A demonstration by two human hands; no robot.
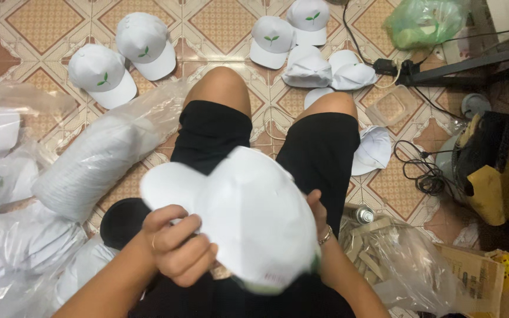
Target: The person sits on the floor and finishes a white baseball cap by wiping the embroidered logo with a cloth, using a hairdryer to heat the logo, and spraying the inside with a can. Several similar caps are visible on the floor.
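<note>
Over your lap, your left hand (178, 247) clenches the brim of a white cap (248, 218), while your right hand (318, 213) grips its far side, fingers hidden behind the crown.

Four leaf-marked caps (102, 75), one plain white cap (254, 215), one green bag (424, 22).

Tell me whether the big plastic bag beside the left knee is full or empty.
Full. The clear plastic bag bulges with a nested stack of white caps showing through it, lying on its side on the tiled floor.
</note>
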